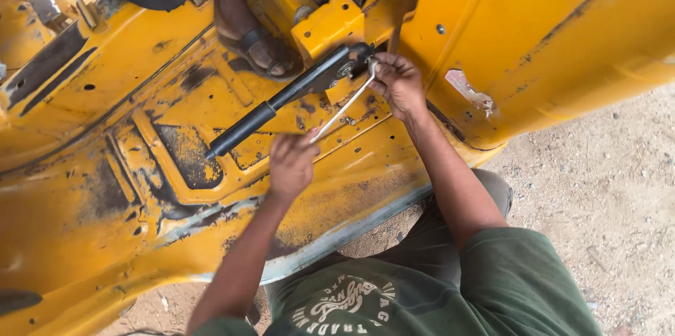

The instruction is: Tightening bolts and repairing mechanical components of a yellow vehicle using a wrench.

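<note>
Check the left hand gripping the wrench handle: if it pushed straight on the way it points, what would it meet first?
Probably the black lever, lying across the yellow floor pan just beyond the left hand. Depth is unclear, so it might pass over the lever.

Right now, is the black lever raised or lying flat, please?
Lying low: the black lever stretches nearly along the yellow floor, its grip end close above the panel.

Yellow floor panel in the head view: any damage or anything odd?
Yes. The yellow floor panel has paint worn to dark patches around the black lever. The left hand and right hand hold a wrench there. Another person's sandalled foot rests on the panel.
</note>
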